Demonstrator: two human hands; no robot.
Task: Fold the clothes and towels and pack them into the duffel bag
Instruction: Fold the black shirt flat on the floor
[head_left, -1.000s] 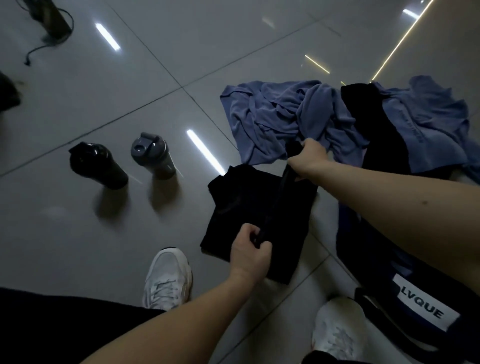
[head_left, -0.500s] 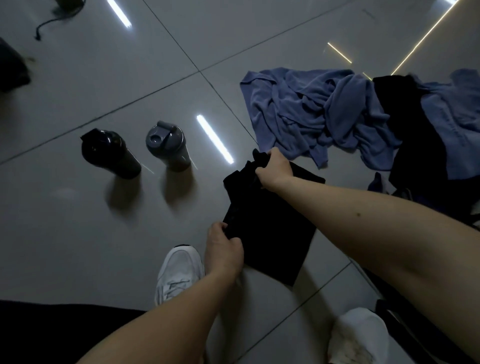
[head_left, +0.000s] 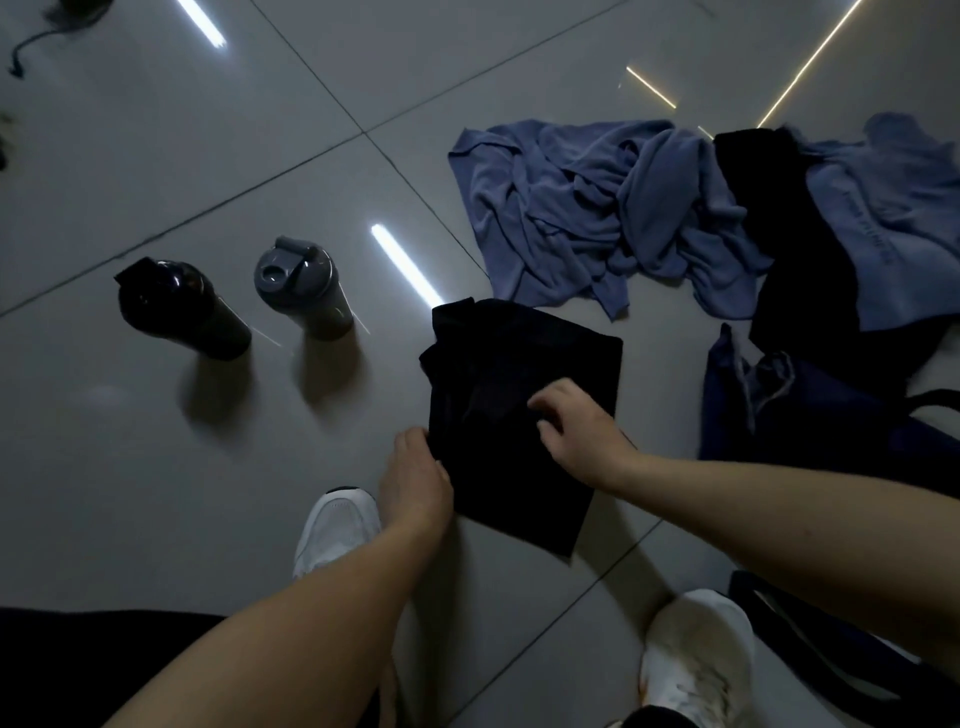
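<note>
A black garment lies folded into a narrow rectangle on the grey tiled floor in front of me. My left hand grips its near left edge. My right hand rests on top of the garment with its fingers loosely curled; I see nothing held in it. A crumpled blue towel lies beyond it. Further right are another black garment and a second blue cloth. The dark navy duffel bag sits at the right, partly cut off by the frame.
Two shaker bottles stand on the floor to the left, one black and one grey. My white shoes are near the bottom. A dark cord lies at the top left.
The right hand let go of the garment's far end and came back onto its middle. The garment now lies flat, folded narrower. The left hand stays at the near edge.
</note>
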